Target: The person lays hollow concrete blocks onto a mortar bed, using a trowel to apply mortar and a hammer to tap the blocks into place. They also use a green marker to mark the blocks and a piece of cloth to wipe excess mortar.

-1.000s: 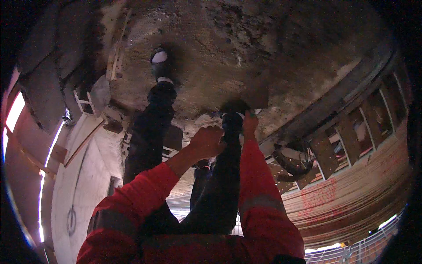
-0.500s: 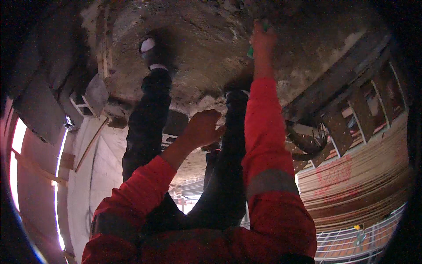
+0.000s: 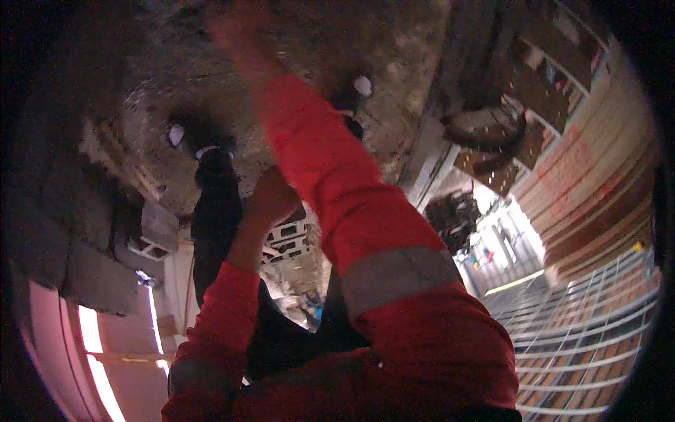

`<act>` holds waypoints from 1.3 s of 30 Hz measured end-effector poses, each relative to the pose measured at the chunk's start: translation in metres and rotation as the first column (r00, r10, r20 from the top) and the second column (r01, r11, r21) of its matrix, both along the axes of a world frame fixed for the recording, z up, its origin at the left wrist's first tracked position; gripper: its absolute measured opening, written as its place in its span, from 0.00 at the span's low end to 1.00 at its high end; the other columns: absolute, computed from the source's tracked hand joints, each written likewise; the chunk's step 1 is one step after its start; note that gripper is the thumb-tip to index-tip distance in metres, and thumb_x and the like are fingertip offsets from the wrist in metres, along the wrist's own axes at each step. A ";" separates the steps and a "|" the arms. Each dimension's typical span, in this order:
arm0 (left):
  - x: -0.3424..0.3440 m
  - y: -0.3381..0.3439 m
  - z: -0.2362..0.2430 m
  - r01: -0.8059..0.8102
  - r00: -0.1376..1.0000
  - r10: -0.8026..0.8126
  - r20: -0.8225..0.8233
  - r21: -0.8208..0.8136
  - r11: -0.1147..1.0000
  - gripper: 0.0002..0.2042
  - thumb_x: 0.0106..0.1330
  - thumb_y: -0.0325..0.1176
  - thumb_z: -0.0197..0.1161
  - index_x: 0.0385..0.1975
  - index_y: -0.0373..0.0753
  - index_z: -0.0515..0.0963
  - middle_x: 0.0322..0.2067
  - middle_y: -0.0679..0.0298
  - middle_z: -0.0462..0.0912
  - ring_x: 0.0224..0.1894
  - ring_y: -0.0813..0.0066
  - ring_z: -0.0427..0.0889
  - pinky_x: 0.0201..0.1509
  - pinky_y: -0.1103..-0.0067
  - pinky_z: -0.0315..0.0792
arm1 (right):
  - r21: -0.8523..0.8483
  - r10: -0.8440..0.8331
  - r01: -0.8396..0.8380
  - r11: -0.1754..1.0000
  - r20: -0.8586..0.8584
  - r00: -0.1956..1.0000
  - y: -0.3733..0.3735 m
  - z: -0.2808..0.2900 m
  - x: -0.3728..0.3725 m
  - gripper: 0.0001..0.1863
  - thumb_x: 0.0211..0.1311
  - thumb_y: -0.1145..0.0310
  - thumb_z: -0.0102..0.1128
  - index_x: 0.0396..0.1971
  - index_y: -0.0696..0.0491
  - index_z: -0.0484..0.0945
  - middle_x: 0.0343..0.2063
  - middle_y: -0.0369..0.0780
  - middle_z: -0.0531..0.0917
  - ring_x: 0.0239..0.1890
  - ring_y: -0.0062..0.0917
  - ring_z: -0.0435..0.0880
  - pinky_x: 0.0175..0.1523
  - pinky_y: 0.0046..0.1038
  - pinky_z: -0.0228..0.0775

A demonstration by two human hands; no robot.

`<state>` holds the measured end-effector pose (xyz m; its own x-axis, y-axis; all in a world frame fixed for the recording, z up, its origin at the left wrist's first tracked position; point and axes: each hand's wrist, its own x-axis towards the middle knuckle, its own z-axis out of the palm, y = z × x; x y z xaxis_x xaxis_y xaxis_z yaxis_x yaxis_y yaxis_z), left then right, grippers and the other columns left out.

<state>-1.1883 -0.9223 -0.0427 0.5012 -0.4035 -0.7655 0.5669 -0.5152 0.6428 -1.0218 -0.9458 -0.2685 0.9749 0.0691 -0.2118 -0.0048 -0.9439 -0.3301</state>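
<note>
Right hand point(image 3: 240, 32): blurred, at the end of an arm stretched forward and across to the left; whether its fingers grip anything, I cannot tell.
Left hand point(image 3: 273, 197): well apart from the right, closer to the body, beside the dark-trousered left leg point(image 3: 216, 193); partly covered by the right sleeve point(image 3: 337, 162), so its hold is unclear.
Floor point(image 3: 399, 81): rough and brown, spread below and ahead of the hands; contact with it cannot be judged.
Shoes: white-toed, the left shoe point(image 3: 177, 135) and right shoe point(image 3: 362, 86) set apart.
Right side: stacked boards point(image 3: 598, 165) above pale wire mesh point(image 3: 576, 352).
</note>
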 end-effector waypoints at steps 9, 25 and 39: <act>-0.033 0.005 -0.059 0.270 0.869 -0.225 0.442 -0.041 0.962 0.25 0.58 0.46 0.59 0.53 0.40 0.71 0.52 0.55 0.75 0.57 0.56 0.71 0.61 0.66 0.64 | 0.131 -0.133 0.136 0.982 -0.025 0.991 -0.017 -0.012 -0.002 0.23 0.61 0.59 0.49 0.52 0.60 0.69 0.37 0.55 0.80 0.39 0.51 0.79 0.45 0.47 0.71; -0.022 0.003 -0.054 0.602 0.756 -0.635 0.161 0.210 0.770 0.25 0.60 0.48 0.56 0.50 0.37 0.72 0.47 0.49 0.77 0.51 0.53 0.75 0.56 0.65 0.68 | 0.045 -0.365 0.383 0.923 -0.221 0.904 -0.184 0.112 -0.039 0.26 0.54 0.51 0.57 0.44 0.57 0.76 0.42 0.51 0.79 0.43 0.49 0.78 0.44 0.44 0.73; -0.077 0.056 -0.118 0.896 0.414 -0.910 0.011 0.173 0.409 0.14 0.56 0.42 0.61 0.32 0.36 0.76 0.30 0.49 0.79 0.34 0.50 0.78 0.39 0.63 0.72 | 0.125 -0.979 0.992 0.027 -0.197 0.051 -0.372 0.024 -0.329 0.27 0.60 0.49 0.52 0.40 0.63 0.76 0.32 0.56 0.80 0.39 0.51 0.79 0.44 0.45 0.70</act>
<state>-1.2654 -0.8659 -0.1607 -0.0303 -0.5745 -0.8180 -0.3311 -0.7664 0.5505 -1.3504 -1.3179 -0.2443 0.1431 -0.9099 -0.3893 -0.8978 0.0462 -0.4379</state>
